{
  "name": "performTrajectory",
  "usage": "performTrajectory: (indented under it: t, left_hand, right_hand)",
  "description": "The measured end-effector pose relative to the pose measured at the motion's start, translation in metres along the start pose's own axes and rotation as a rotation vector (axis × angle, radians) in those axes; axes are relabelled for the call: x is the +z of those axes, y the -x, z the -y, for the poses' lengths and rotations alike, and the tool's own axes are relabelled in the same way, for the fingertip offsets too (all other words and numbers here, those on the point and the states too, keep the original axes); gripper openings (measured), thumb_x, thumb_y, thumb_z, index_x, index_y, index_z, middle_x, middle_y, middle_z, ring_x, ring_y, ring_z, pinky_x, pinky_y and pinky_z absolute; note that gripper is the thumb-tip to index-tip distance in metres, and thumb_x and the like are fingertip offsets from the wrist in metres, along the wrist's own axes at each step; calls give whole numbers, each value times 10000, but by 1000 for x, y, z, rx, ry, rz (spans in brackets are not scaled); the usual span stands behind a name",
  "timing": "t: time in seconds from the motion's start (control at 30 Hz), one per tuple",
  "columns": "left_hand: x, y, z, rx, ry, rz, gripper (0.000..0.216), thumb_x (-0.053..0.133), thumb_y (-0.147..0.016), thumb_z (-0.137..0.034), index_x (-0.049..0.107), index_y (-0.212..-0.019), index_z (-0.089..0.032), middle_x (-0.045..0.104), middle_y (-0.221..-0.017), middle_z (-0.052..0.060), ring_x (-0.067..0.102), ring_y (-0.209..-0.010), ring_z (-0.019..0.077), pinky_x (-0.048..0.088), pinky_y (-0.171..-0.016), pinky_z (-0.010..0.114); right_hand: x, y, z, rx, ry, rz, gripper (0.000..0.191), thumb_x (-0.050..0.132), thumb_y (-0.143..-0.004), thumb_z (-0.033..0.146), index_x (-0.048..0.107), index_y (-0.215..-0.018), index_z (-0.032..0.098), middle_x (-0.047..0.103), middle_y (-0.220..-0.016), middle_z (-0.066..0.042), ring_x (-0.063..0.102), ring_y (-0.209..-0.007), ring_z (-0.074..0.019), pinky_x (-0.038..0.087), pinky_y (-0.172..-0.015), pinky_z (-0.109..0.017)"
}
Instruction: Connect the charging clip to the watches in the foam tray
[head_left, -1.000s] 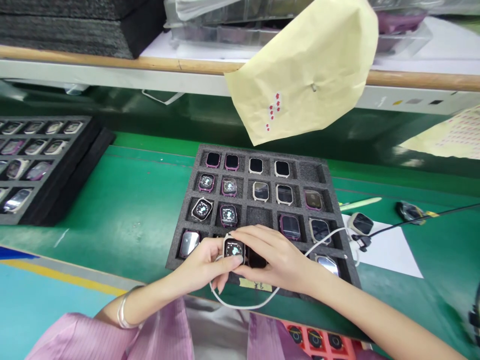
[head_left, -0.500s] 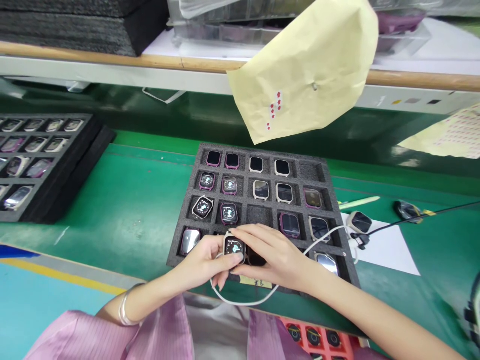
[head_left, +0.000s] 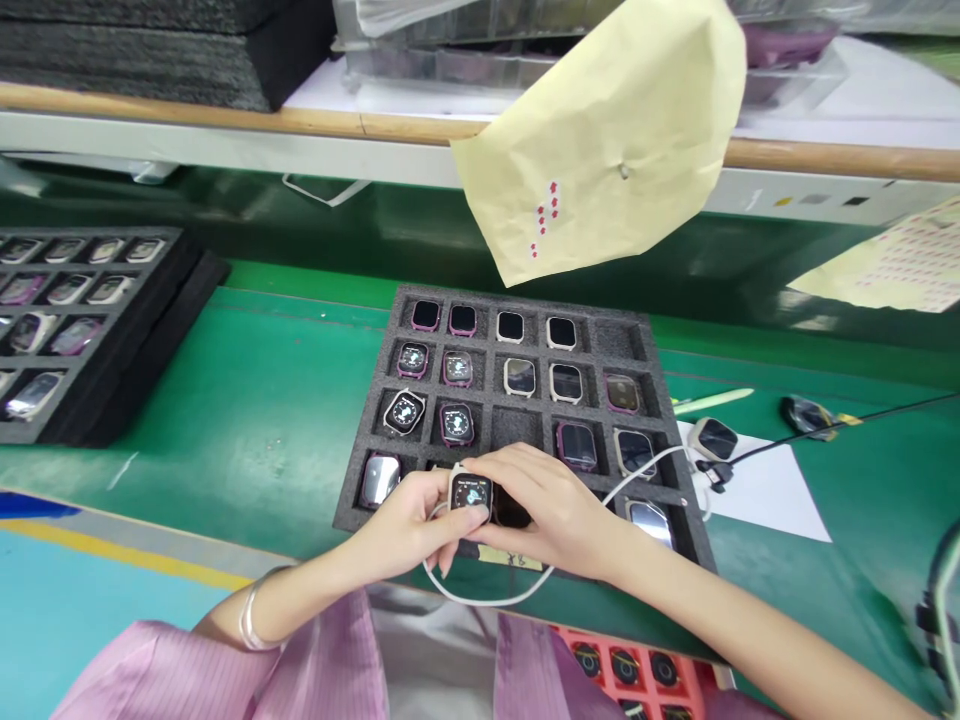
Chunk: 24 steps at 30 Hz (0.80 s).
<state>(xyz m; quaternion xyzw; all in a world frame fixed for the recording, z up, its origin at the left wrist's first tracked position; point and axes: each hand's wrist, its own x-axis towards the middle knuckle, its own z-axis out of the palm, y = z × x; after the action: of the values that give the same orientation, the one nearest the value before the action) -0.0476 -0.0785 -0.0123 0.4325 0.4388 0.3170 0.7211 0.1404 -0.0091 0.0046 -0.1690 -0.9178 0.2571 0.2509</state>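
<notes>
A smartwatch (head_left: 470, 492) with a pale case and a lit dial is held over the near edge of a dark foam tray (head_left: 516, 428). My left hand (head_left: 416, 520) grips it from the left, thumb across the lower screen. From the right, my right hand (head_left: 555, 508) closes on its edge, fingertips at the top corner. A white cable (head_left: 491, 603) loops from behind the watch, beneath my hands, and reappears to the right. Several watches with purple or pale cases lie in the tray's compartments, some with lit dials. My hands hide part of the front row.
Another stacked foam tray of watches (head_left: 112, 340) stands at the left. On the right, a pale watch (head_left: 712, 438) lies by white paper (head_left: 780, 495), a green pen (head_left: 712, 401) and a black cable (head_left: 847, 430). Yellow paper (head_left: 600, 170) hangs from the shelf. Below is a red tray (head_left: 607, 665).
The view has shifted slightly. Both hands keep their hold on the watch, and it stays almost in place with its dial lit.
</notes>
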Motion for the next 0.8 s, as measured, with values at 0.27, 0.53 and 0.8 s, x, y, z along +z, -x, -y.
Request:
performTrajectory:
  t: [0.27, 0.53, 0.8]
  left_hand:
    - [6, 1, -3, 25, -81, -56, 308, 629, -853, -438, 545, -869, -142, 494, -551, -64, 368, -425, 55, 283, -419, 180]
    - [10, 3, -5, -13, -106, -22, 248, 644, -844, -328, 587, -997, -141, 632, -896, 35, 420, -544, 64, 354, -492, 199]
    - [13, 3, -6, -29, -161, 8, 249, 606, -868, -326, 587, -1029, -137, 623, -942, 44, 389, -561, 68, 343, -526, 217]
  right_hand:
    - [-7, 1, 0, 30, -48, -25, 383, 671, -867, 320, 548, -1192, 158, 654, -1074, -125, 632, -954, -239, 537, -804, -381]
    - [-32, 6, -32, 254, 146, -37, 368, 715, -819, 297, 590, -1138, 160, 585, -1084, -133, 568, -1016, -298, 490, -865, -469]
    - [-80, 33, -33, 312, 396, 193, 208, 605, -905, 224, 627, -1094, 139, 598, -1044, -121, 592, -946, -280, 494, -817, -440]
